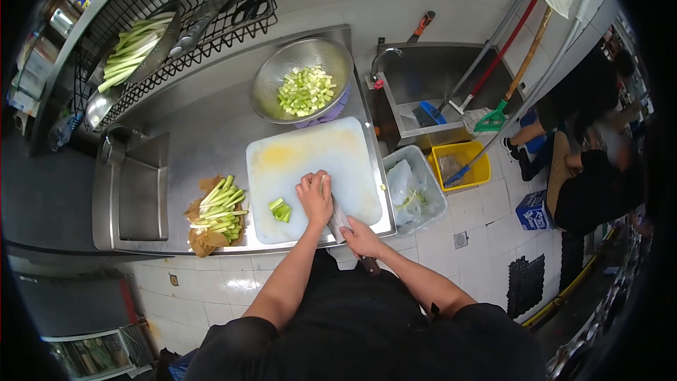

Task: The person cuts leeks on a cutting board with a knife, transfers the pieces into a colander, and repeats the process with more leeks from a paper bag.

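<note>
On the white cutting board (352,148), my left hand (315,197) has its fingers bent over a pale green stalk that is mostly covered. My right hand (361,238) is wrapped round a knife (338,219); the blade lies against the right side of my left hand, and the dark handle points toward my body. Several cut green pieces (280,209) lie on the board left of my left hand. A bundle of stalks (224,208) rests on brown paper to the left of the board. Behind the board, a metal colander (265,88) holds chopped pieces (305,92).
Left is a small sink (144,197); above it, a wire rack (211,39) holds a second colander with long stalks. Right of the board stand a bin with a plastic bag (416,190), a yellow bucket (479,169) and a deep sink with mops. Two people are at the far right.
</note>
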Available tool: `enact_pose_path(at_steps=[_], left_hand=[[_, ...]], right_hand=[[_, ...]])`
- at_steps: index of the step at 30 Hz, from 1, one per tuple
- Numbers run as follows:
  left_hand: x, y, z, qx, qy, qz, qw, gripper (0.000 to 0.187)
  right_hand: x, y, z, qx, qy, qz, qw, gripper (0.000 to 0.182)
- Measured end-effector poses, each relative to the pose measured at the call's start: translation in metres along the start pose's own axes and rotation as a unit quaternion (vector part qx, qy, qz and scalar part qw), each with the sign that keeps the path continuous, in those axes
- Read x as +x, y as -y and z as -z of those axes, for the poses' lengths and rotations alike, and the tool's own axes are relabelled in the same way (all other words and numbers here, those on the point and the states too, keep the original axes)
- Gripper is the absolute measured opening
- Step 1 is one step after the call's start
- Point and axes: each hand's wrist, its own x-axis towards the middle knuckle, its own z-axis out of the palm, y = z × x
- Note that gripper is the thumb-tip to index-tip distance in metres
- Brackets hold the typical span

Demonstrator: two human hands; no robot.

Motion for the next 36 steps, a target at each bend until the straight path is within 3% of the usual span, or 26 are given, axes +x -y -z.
enact_pose_path(at_steps=[3, 5, 7, 9, 10, 12, 13, 15, 16, 17, 18, 19, 21, 23, 25, 26, 29, 36], left_hand=[[0.024, -0.016, 0.014, -0.029, -0.028, -0.024, 0.999, 0.022], [0.064, -0.037, 0.026, -0.044, -0.062, -0.078, 0.994, 0.024], [0.125, -0.059, 0.036, -0.077, -0.078, -0.138, 0.984, 0.027], [0.194, -0.071, 0.031, -0.103, -0.075, -0.194, 0.973, 0.03], [0.227, -0.071, 0.023, -0.103, -0.071, -0.22, 0.967, 0.032], [0.282, -0.063, 0.013, -0.085, 0.024, -0.157, 0.984, 0.035], [0.289, -0.065, 0.019, -0.086, 0.028, -0.157, 0.983, 0.035], [0.302, -0.07, 0.029, 0.113, 0.145, -0.04, 0.982, 0.034], [0.306, -0.063, 0.031, 0.111, 0.143, -0.036, 0.983, 0.034], [0.308, -0.053, 0.032, 0.09, 0.13, -0.103, 0.982, 0.034], [0.305, -0.041, 0.034, 0.072, 0.121, -0.168, 0.976, 0.034], [0.296, -0.045, 0.052, 0.078, 0.126, -0.162, 0.976, 0.034], [0.269, -0.049, 0.093, -0.117, 0.281, -0.167, 0.938, 0.032], [0.21, -0.022, 0.12, -0.156, 0.349, -0.138, 0.914, 0.025], [0.169, 0.003, 0.135, -0.091, 0.42, -0.067, 0.9, 0.022], [0.15, 0.024, 0.137, -0.041, 0.427, -0.076, 0.9, 0.024], [0.08, 0.071, 0.143, 0.091, 0.379, -0.059, 0.919, 0.035], [-0.011, 0.061, 0.129, 0.053, 0.251, -0.04, 0.966, 0.043]], right_hand=[[-0.001, 0.021, 0.005, 0.013, -0.003, 0.007, 1.0, 0.026], [0.006, 0.046, 0.011, -0.035, -0.081, 0.139, 0.986, 0.025], [0.031, 0.075, 0.02, -0.109, -0.2, 0.3, 0.926, 0.026], [0.021, 0.139, 0.037, -0.011, -0.151, 0.108, 0.983, 0.026], [0.016, 0.159, 0.043, -0.006, -0.153, 0.102, 0.983, 0.026], [0.007, 0.176, 0.053, -0.016, -0.17, 0.053, 0.984, 0.023], [0.004, 0.166, 0.053, -0.014, -0.172, 0.05, 0.984, 0.023], [0.002, 0.129, 0.054, -0.186, -0.251, 0.171, 0.934, 0.02], [0.002, 0.112, 0.053, -0.19, -0.248, 0.17, 0.935, 0.02], [0.002, 0.093, 0.048, -0.218, -0.264, 0.147, 0.928, 0.02], [0.001, 0.081, 0.042, -0.242, -0.276, 0.122, 0.922, 0.019], [0.0, 0.077, 0.037, -0.265, -0.269, 0.086, 0.922, 0.016], [0.014, 0.067, 0.028, -0.304, -0.262, 0.08, 0.912, 0.016], [0.035, 0.048, 0.024, -0.383, -0.253, 0.089, 0.884, 0.016], [0.044, 0.042, 0.025, -0.394, -0.236, 0.073, 0.885, 0.018], [0.046, 0.04, 0.026, -0.406, -0.221, 0.057, 0.885, 0.021], [0.03, 0.057, 0.032, -0.409, -0.187, -0.008, 0.893, 0.025], [0.014, 0.041, 0.044, -0.413, -0.167, -0.004, 0.895, 0.028]])
